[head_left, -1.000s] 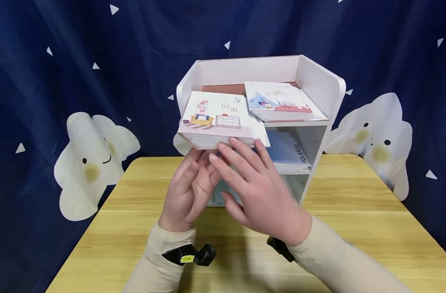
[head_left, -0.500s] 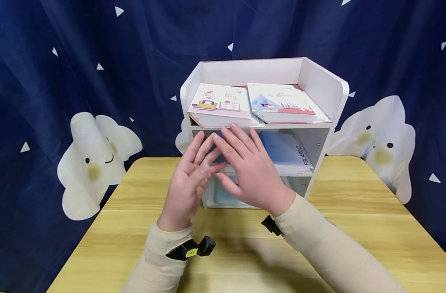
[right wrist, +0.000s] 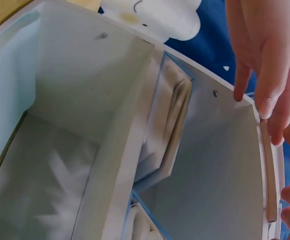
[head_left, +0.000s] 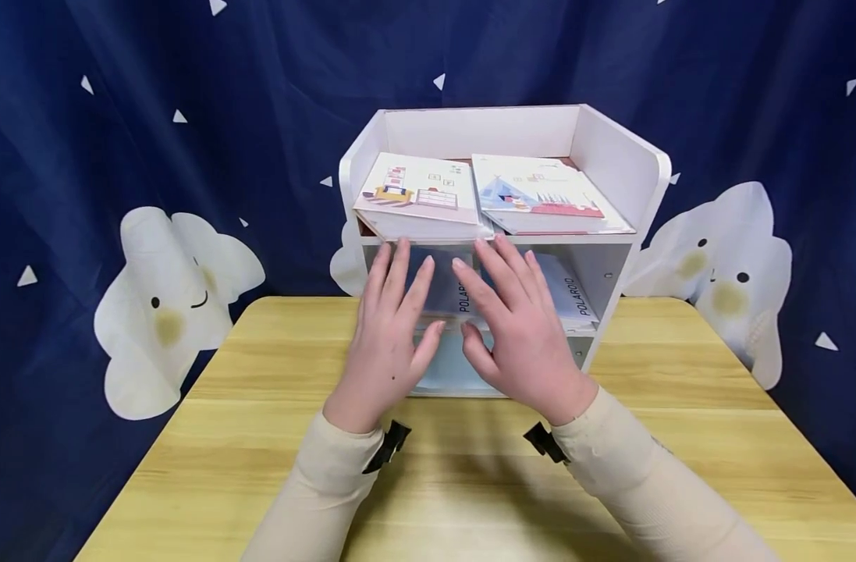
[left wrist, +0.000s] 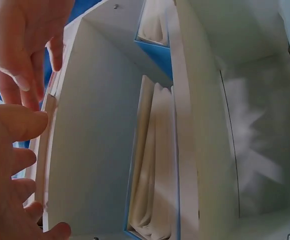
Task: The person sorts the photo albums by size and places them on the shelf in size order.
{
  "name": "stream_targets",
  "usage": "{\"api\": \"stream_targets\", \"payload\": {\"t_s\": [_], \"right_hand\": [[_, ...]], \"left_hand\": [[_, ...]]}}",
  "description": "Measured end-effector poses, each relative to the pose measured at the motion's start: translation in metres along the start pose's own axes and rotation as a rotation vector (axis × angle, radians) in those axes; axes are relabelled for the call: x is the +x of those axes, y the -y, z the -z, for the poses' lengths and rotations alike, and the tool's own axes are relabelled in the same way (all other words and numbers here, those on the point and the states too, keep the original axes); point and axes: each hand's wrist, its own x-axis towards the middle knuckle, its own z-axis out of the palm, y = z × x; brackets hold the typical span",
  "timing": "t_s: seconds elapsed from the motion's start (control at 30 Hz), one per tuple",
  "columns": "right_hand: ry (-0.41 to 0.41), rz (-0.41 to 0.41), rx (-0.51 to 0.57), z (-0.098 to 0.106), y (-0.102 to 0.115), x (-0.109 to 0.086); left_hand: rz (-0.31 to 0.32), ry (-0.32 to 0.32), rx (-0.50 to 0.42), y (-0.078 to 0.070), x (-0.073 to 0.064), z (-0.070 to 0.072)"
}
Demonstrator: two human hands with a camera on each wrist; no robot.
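My left hand (head_left: 388,336) and my right hand (head_left: 522,328) are raised side by side in front of a white shelf unit (head_left: 480,133), backs toward me and fingers spread. Neither grips anything; both sets of fingertips overlap the top shelf's front edge in the head view. Just beyond the left one, a small stack of thin picture books (head_left: 417,191) lies on the left half of that shelf, its front edge near the lip. A second picture book stack (head_left: 540,191), with a blue tent on its cover, lies tilted on the right half.
Blue books lettered POLAROID (head_left: 568,289) lie on the middle shelf; their cream page edges (left wrist: 157,165) show in the left wrist view. A pale blue panel (right wrist: 10,75) stands at the lowest compartment. The wooden table (head_left: 273,437) carries the unit, before a dark blue curtain (head_left: 294,78).
The left picture book stack was lowered from my hands onto the top shelf and let go. My left hand turned from palm-up to back-up, and the hands moved apart.
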Motion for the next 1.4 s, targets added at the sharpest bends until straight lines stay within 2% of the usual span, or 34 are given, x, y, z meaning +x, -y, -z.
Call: {"api": "stream_targets", "payload": {"t_s": [0.13, 0.33, 0.57, 0.77, 1.1, 1.2, 1.4], "right_hand": [[0.017, -0.022, -0.036, -0.001, -0.001, 0.002], [0.073, -0.045, -0.093, -0.001, -0.006, 0.004], [0.116, -0.049, -0.138, -0.006, -0.011, 0.001], [0.161, -0.046, -0.145, -0.009, -0.011, 0.002], [0.149, -0.018, -0.123, -0.01, -0.012, 0.004], [0.148, -0.007, -0.074, -0.006, -0.013, 0.004], [0.079, -0.014, 0.014, 0.013, -0.02, -0.014]], "left_hand": [[0.017, 0.005, -0.005, 0.001, 0.002, -0.003], [0.015, -0.024, -0.034, 0.003, 0.005, -0.007], [0.048, -0.013, -0.023, 0.003, 0.009, -0.006], [0.093, 0.001, -0.025, 0.006, 0.006, -0.006], [0.095, 0.022, -0.056, 0.01, 0.002, -0.001], [0.095, 0.018, -0.069, 0.01, 0.0, 0.0], [0.095, 0.028, -0.069, 0.011, -0.001, 0.001]]}}
